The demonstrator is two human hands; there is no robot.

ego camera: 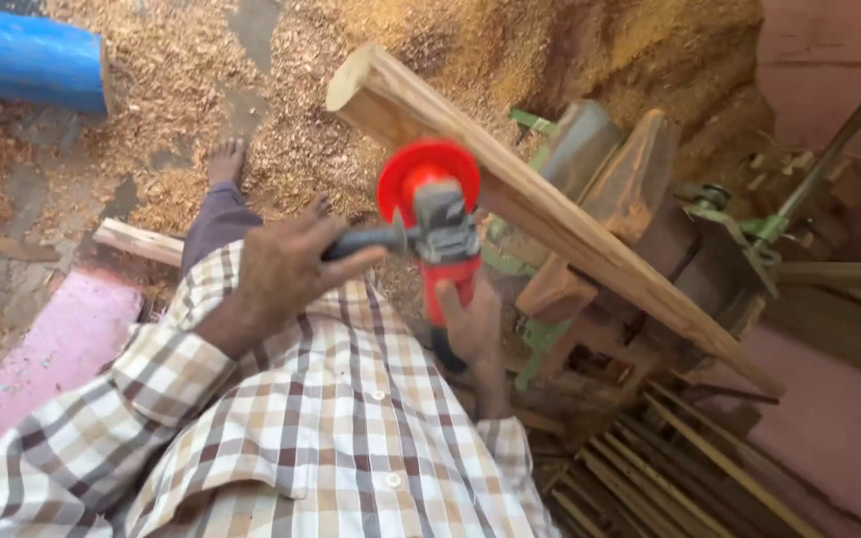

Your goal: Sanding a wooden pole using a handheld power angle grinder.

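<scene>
A red and grey angle grinder point(437, 221) with a round red guard is held in front of my checked shirt. My left hand point(276, 269) is wrapped around its grey side handle. My right hand point(470, 324) grips the red body from below. The guard end touches or sits just beside a long pale wooden plank point(570, 224) that slants from upper left down to the right. The plank rests on a green metal stand with dark wooden blocks point(630, 179).
Sawdust point(181, 90) covers the ground, where my bare foot point(224, 159) shows. A blue pipe point(27, 60) lies at the top left. A short wood piece point(137, 241) lies by a pink slab point(62, 339). Thin sticks point(670, 468) are piled at the lower right.
</scene>
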